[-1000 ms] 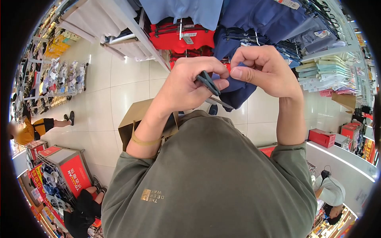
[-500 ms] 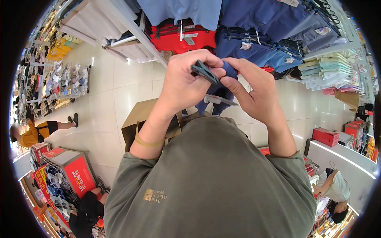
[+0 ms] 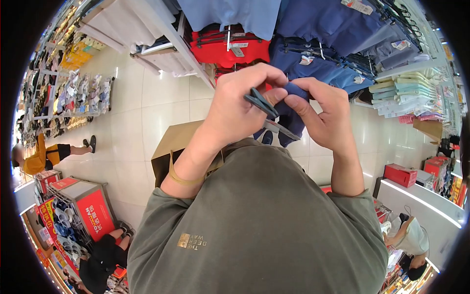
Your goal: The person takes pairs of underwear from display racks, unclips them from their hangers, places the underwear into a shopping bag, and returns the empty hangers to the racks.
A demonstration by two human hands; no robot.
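1. The navy cloth (image 3: 296,91) was the thing most at risk, I judged: it hung between both hands in front of the chest, gathered at its upper edge, and if a fingertip grip loosened, it could have slipped towards the floor (image 3: 127,132).

2. The dark clip (image 3: 261,102) lay slantwise across the left palm, tucked beneath the curled fingers. A thumb busy with cloth might have let it slide out, or its end might have snagged the fabric.

3. A paper bag (image 3: 178,137) hung by its strap (image 3: 182,179) from the left forearm; to my eye, a sudden swing of that arm could have tugged the left hand off its hold.

4. The left hand (image 3: 240,105) was curled narrow, its thumb and forefinger drawn close at the cloth's edge while the palm and fingers kept the clip. I could not tell how hard it pinched.

5. The right hand (image 3: 329,115) was partly closed, thumb and forefinger bent around the other side of the cloth, with the remaining fingers out of my sight.

6. A pale flat strip (image 3: 282,129) showed just below the clip; whether it was joined to it, I could not tell. Hanging clothes (image 3: 232,51) filled the rack beyond.
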